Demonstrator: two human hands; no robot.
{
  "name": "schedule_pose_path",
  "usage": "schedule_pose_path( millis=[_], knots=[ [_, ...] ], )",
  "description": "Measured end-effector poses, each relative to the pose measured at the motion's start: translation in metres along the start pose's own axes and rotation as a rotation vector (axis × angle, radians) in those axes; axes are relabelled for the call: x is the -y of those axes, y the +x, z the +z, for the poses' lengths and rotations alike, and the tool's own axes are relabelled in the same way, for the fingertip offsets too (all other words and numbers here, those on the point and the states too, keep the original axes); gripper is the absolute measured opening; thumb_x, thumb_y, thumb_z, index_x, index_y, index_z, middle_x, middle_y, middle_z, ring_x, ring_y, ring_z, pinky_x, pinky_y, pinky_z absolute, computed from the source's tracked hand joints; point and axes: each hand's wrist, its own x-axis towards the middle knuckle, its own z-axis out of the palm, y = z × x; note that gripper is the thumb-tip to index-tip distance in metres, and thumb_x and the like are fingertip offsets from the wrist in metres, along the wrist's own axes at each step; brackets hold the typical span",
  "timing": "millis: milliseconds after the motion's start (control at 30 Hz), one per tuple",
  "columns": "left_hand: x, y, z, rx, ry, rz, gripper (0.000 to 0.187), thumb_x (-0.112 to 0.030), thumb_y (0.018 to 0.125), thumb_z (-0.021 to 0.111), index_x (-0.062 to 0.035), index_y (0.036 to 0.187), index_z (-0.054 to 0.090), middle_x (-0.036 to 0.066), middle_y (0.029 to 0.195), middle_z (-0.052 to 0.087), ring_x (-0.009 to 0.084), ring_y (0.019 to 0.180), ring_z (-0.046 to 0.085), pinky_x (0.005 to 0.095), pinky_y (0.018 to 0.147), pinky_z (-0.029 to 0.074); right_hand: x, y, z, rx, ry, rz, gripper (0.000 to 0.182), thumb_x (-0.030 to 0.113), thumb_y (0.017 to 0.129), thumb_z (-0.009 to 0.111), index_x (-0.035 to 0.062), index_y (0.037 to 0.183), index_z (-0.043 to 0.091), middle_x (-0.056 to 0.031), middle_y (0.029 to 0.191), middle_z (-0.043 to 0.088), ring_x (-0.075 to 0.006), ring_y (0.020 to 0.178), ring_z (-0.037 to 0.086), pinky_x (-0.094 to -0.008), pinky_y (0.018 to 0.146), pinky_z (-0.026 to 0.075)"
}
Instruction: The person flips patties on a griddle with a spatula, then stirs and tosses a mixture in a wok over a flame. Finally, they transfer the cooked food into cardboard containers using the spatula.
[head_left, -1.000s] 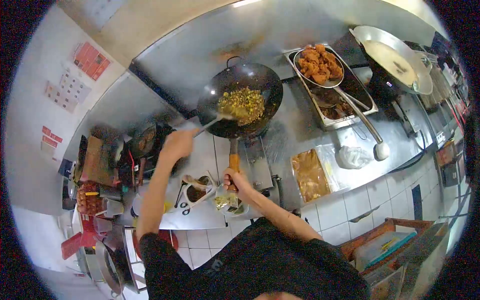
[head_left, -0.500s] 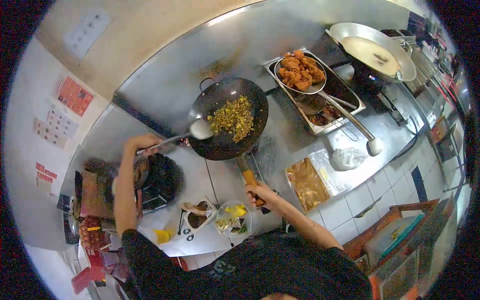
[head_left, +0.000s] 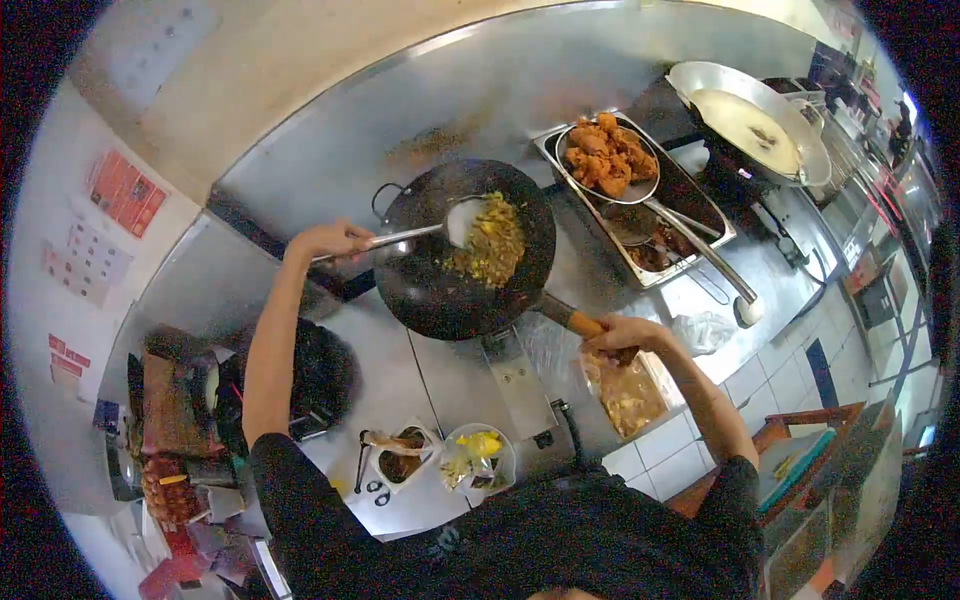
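A black wok [head_left: 440, 295] sits on the steel counter, tilted, with yellow-green chopped food [head_left: 490, 245] heaped on its right side. My left hand [head_left: 328, 240] grips the long handle of a metal ladle [head_left: 462, 221], whose bowl rests in the wok against the food. My right hand [head_left: 622, 335] is closed around the wok's wooden handle [head_left: 580, 322], which points to the right.
A strainer of fried pieces [head_left: 605, 158] rests over a steel tray [head_left: 690, 215]. A large wok of pale liquid [head_left: 750, 120] stands at the far right. A bagged tray [head_left: 625, 395], small bowls of ingredients [head_left: 470, 455] and a dark burner [head_left: 320, 375] lie near the counter's front.
The wok's handle has swung from pointing toward me to pointing right, my right hand moving with it. The ladle moved from the wok's left rim into the food.
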Motion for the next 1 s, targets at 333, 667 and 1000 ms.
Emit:
schedule_pose_path(
  millis=[333, 667, 1000],
  knots=[
    [-0.036, 0.056, -0.051, 0.119, 0.127, 0.212, 0.035, -0.022, 0.081, 0.065, -0.0155, 0.115, 0.065, 0.0, 0.068, 0.062, 0.0089, 0.055, 0.054, 0.0263, 0.049, 0.045, 0.035, -0.006, -0.105, 0.067, -0.257, 0.136, 0.042, 0.048, 0.074, 0.072, 0.0081, 0.072, 0.059, 0.0005, 0.056, 0.051, -0.0115, 0.043, 0.051, -0.0261, 0.038, 0.043],
    [-0.098, -0.184, 0.039, -0.475, 0.739, 0.227, 0.031, -0.013, 0.072, 0.065, -0.0201, 0.102, 0.07, 0.015, 0.089, 0.066, 0.0306, 0.082, 0.064, 0.0414, 0.076, 0.05, 0.013, -0.004, -0.054, 0.04, -0.143, 0.146, 0.044, 0.05, 0.073, 0.072, 0.0132, 0.094, 0.063, 0.0024, 0.06, 0.05, -0.0092, 0.044, 0.05, -0.0233, 0.041, 0.044],
    [-0.02, -0.13, 0.16, -0.548, 0.485, -0.014, 0.039, -0.016, 0.081, 0.051, -0.0251, 0.116, 0.062, 0.016, 0.094, 0.066, 0.0342, 0.086, 0.063, 0.0447, 0.078, 0.049, 0.006, -0.008, 0.159, 0.166, 0.95, -0.152, 0.025, 0.028, 0.088, 0.061, 0.0123, 0.077, 0.045, 0.0024, 0.06, 0.046, -0.0062, 0.043, 0.041, -0.0226, 0.038, 0.032]
  ],
)
